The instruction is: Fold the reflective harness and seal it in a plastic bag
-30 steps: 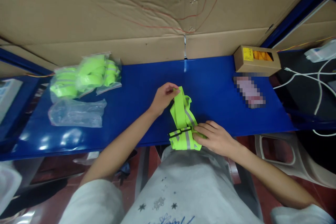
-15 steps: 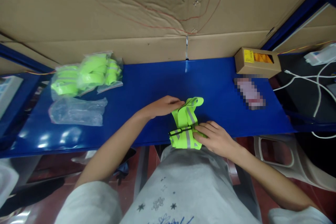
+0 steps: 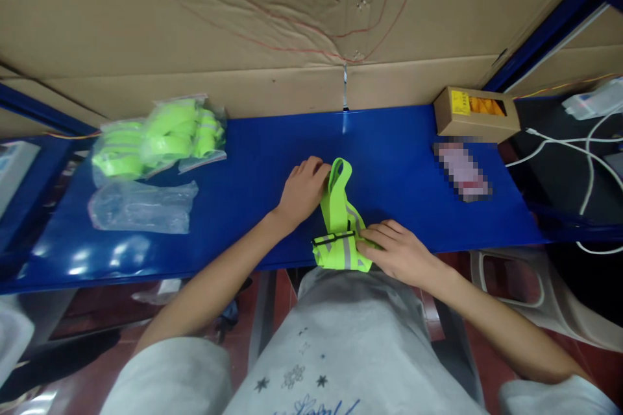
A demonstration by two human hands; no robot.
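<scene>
A neon yellow-green reflective strap [image 3: 335,211] with grey bands lies at the table's near edge. Its near part is folded into a flat bundle crossed by a black strip. The far part rises in a loop that leans away from me. At the left side of that loop, my left hand [image 3: 304,189] is closed with its fingertips on the band; the thumb is mostly hidden. My right hand [image 3: 396,249] grips the right edge of the folded bundle between thumb and fingers.
Bagged neon straps [image 3: 168,133] sit at the back left, with a clear plastic bag [image 3: 143,207] before them. At the right are a cardboard box [image 3: 479,126], a blurred-out pinkish item [image 3: 462,172] and white cables [image 3: 591,162]. The blue table [image 3: 389,142] meets a cardboard wall [image 3: 272,87].
My left hand has turned to point away from me and shifted slightly farther out. The strap's loop now stands taller and farther left. My right hand has barely moved on the bundle.
</scene>
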